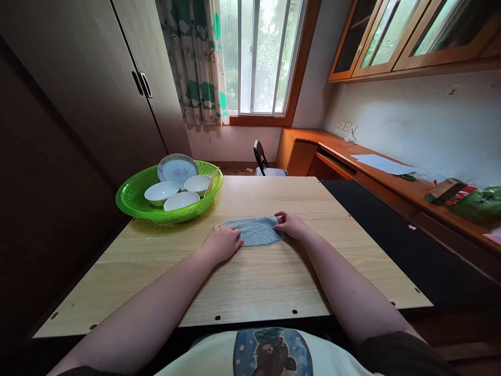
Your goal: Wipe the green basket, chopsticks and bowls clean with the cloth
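A light blue textured cloth (pixel 256 232) lies spread in a flat strip on the pale wooden table (pixel 250 282). On its left end rests my left hand (pixel 224 242), palm down, with the fingers lying over the fabric. My right hand (pixel 290 225) has thumb and fingers closed at the cloth's right edge, where the fabric meets the fingertips. Whether that edge is lifted off the table, I cannot tell.
At the table's back left stands a green plastic basket (pixel 135 201) holding a plate (pixel 178 168), white bowls (pixel 182 201) and chopsticks (pixel 212 181). A folding chair (pixel 261 156) is beyond the far edge. Along the right wall runs a wooden desk (pixel 332 141) with papers (pixel 385 164).
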`<move>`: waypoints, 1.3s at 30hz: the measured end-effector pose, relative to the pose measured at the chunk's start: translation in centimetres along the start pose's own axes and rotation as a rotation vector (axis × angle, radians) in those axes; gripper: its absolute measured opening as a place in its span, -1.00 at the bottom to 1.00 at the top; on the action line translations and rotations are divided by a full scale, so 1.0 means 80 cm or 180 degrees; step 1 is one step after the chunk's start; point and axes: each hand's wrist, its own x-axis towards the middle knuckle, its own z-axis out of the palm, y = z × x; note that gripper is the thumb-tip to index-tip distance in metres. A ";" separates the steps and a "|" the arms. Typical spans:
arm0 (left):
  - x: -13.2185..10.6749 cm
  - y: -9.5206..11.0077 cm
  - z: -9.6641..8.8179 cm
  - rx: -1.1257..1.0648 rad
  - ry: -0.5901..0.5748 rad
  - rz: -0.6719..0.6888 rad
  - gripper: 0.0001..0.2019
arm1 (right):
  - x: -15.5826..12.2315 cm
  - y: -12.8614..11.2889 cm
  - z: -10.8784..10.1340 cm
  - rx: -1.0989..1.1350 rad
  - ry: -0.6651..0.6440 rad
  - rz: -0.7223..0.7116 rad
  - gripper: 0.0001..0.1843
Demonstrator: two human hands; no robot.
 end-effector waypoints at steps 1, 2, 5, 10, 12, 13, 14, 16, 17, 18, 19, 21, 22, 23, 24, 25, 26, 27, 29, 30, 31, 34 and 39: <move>0.001 -0.001 -0.001 -0.0089 -0.0007 0.0108 -0.72 | 0.000 0.000 0.002 -0.0034 0.0082 -0.0028 -0.51; 0.002 -0.002 -0.001 -0.0196 -0.0011 0.0266 -0.72 | 0.001 0.000 0.004 -0.0067 0.0215 -0.0058 -0.52; 0.002 -0.002 0.005 -0.0407 -0.0053 0.0807 -0.63 | 0.005 0.001 0.009 -0.0049 0.0636 -0.0181 -0.53; -0.005 0.010 0.020 -0.0128 -0.0164 0.0904 -0.44 | 0.008 0.004 0.006 -0.0050 0.0561 -0.0140 -0.45; -0.009 0.019 0.019 -0.0006 -0.0162 0.0872 -0.45 | 0.007 0.005 0.002 -0.0206 0.0535 -0.0086 -0.46; -0.011 0.023 0.017 0.0050 -0.0169 0.0874 -0.45 | 0.006 0.004 0.001 -0.0265 0.0541 -0.0088 -0.48; -0.013 0.028 0.015 0.0098 -0.0184 0.0889 -0.46 | 0.004 0.003 0.001 -0.0305 0.0526 -0.0117 -0.50; -0.017 0.037 0.009 0.0107 -0.0240 0.0975 -0.49 | 0.001 0.001 0.001 -0.0327 0.0423 -0.0252 -0.53; -0.018 0.040 0.007 0.0050 -0.0271 0.1051 -0.51 | -0.001 -0.001 0.002 -0.0319 0.0346 -0.0342 -0.54; -0.018 0.043 0.006 -0.0036 -0.0298 0.1130 -0.54 | -0.002 -0.004 0.004 -0.0311 0.0260 -0.0444 -0.57; -0.018 0.043 0.005 -0.0134 -0.0315 0.1198 -0.56 | -0.004 -0.006 0.005 -0.0309 0.0174 -0.0544 -0.62; -0.015 0.039 0.005 -0.0302 -0.0317 0.1263 -0.60 | -0.006 -0.010 0.008 -0.0325 0.0065 -0.0696 -0.73; -0.013 0.035 0.006 -0.0357 -0.0329 0.1280 -0.60 | -0.007 -0.012 0.009 -0.0336 0.0033 -0.0755 -0.77; -0.012 0.030 0.007 -0.0405 -0.0358 0.1306 -0.58 | -0.007 -0.013 0.010 -0.0341 0.0011 -0.0817 -0.79; -0.011 0.025 0.008 -0.0458 -0.0418 0.1354 -0.55 | -0.008 -0.015 0.010 -0.0330 0.0010 -0.0883 -0.79; -0.010 0.021 0.009 -0.0519 -0.0488 0.1405 -0.51 | -0.009 -0.017 0.011 -0.0307 0.0027 -0.0959 -0.79; -0.009 0.018 0.010 -0.0578 -0.0544 0.1435 -0.48 | -0.010 -0.019 0.012 -0.0270 0.0057 -0.1042 -0.78; -0.009 0.016 0.010 -0.0633 -0.0576 0.1438 -0.48 | -0.012 -0.022 0.012 -0.0222 0.0085 -0.1129 -0.77; -0.008 0.016 0.008 -0.0747 -0.0528 0.1323 -0.52 | -0.016 -0.028 0.012 -0.0128 0.0109 -0.1307 -0.76; -0.007 0.016 0.006 -0.0828 -0.0457 0.1223 -0.55 | -0.019 -0.032 0.011 -0.0085 0.0077 -0.1387 -0.77; -0.006 0.017 0.004 -0.0937 -0.0355 0.1106 -0.58 | -0.022 -0.037 0.011 -0.0048 0.0010 -0.1453 -0.78; -0.002 0.014 -0.005 -0.1359 0.0202 0.0668 -0.58 | -0.032 -0.050 0.012 -0.0007 -0.0305 -0.1508 -0.79; 0.004 -0.003 -0.009 -0.1777 0.0716 0.0292 -0.56 | -0.045 -0.059 0.023 -0.0017 -0.0668 -0.1362 -0.80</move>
